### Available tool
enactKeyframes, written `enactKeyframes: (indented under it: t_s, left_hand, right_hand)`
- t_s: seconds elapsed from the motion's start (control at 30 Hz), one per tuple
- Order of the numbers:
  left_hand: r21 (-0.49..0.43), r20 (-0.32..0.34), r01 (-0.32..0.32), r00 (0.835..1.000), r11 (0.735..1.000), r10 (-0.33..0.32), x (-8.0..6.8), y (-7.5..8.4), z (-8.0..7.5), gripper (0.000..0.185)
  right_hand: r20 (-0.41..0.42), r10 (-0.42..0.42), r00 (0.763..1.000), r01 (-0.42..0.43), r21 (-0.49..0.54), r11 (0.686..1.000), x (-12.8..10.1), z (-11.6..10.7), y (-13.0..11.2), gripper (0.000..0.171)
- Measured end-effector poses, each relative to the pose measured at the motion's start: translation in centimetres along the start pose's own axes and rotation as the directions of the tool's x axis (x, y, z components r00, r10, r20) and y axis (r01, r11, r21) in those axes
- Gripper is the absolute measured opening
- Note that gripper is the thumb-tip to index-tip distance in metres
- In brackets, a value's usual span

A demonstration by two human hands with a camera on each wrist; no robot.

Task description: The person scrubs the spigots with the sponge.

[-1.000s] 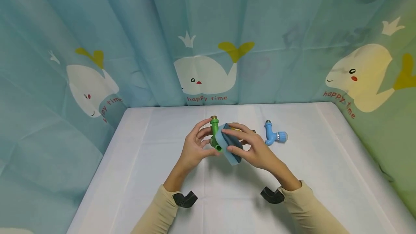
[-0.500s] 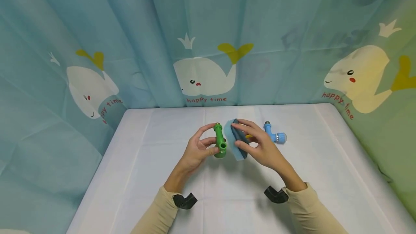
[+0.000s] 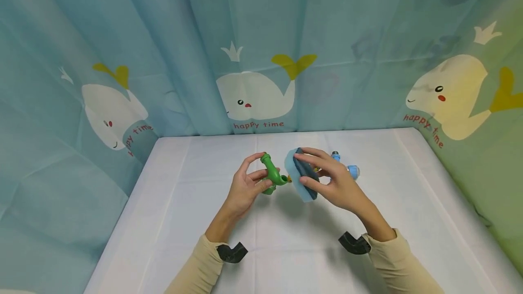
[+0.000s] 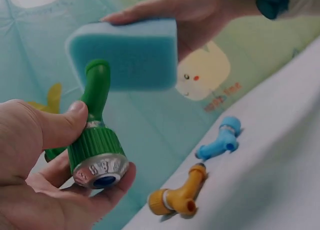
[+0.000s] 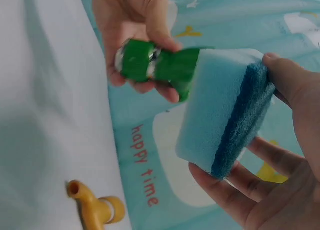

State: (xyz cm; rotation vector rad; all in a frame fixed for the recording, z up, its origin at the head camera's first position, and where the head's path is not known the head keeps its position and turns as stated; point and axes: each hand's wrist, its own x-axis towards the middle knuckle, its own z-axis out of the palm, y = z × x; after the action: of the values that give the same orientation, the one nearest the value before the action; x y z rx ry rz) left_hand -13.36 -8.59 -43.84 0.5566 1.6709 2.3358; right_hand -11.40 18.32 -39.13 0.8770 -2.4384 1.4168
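Observation:
My left hand (image 3: 245,187) grips a green plastic tap (image 3: 271,174) by its knob end above the white table (image 3: 184,221); the tap (image 4: 95,130) shows a metal-ringed cap in the left wrist view. My right hand (image 3: 333,180) holds a blue sponge (image 3: 301,174) with a dark scouring side, fingers and thumb round its edges. The sponge (image 5: 222,127) stands just right of the green tap (image 5: 160,64), close to its spout. The hands (image 4: 40,155) (image 5: 280,155) are both raised off the table.
A blue tap (image 3: 350,169) lies on the table behind my right hand, and a yellow tap (image 4: 177,197) lies beside it, mostly hidden in the head view. Whale-print curtains (image 3: 253,58) close in the back and sides.
The left hand has turned the green tap so its spout points right. The sponge has come off the tap and shifted slightly right with the right hand.

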Motion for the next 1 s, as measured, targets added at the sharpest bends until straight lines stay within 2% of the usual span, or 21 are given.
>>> enactKeyframes:
  t_s: [0.1,0.23,0.4,0.5,0.63,0.73,0.8,0.9,1.0]
  left_hand:
    - [0.094,-0.025,-0.018,0.999,0.995,0.021,0.0,0.1,0.0,0.074]
    - [0.217,-0.030,-0.081,0.995,0.973,0.090,-0.1,0.3,-0.1,0.073]
    - [0.284,-0.009,-0.135,0.990,0.949,0.144,-0.1,0.4,-0.2,0.072]
    - [0.328,-0.002,-0.171,0.983,0.929,0.182,-0.2,0.6,-0.2,0.071]
    - [0.380,-0.003,-0.196,0.977,0.904,0.213,-0.4,0.7,-0.3,0.070]
    - [0.392,-0.003,-0.206,0.974,0.896,0.225,-0.4,0.7,-0.3,0.070]
    - [0.426,0.007,-0.226,0.969,0.876,0.246,-0.4,0.7,-0.3,0.068]
    - [0.490,0.039,-0.244,0.965,0.837,0.258,-0.5,0.7,-0.3,0.065]
    - [0.535,0.063,-0.251,0.964,0.807,0.258,-0.6,0.6,-0.3,0.063]
  right_hand:
    - [0.077,-0.018,0.997,0.019,-0.013,1.000,0.3,0.2,-0.2,0.054]
    - [0.163,0.004,0.987,0.003,-0.043,0.999,0.3,0.6,0.1,0.050]
    - [0.135,0.002,0.991,0.003,-0.040,0.999,0.3,0.8,0.4,0.051]
    - [0.151,-0.008,0.988,0.012,-0.028,1.000,0.3,1.2,0.3,0.050]
    - [0.128,-0.023,0.991,0.034,-0.091,0.995,0.2,1.3,0.5,0.051]
    - [0.126,-0.031,0.992,0.044,-0.103,0.994,0.3,1.1,0.5,0.051]
    - [0.177,-0.026,0.984,0.046,-0.112,0.993,0.5,1.0,0.1,0.049]
    - [0.281,0.004,0.960,0.040,-0.150,0.988,0.6,0.6,-0.1,0.046]
    - [0.324,0.033,0.945,0.021,-0.160,0.987,0.7,0.1,-0.2,0.044]
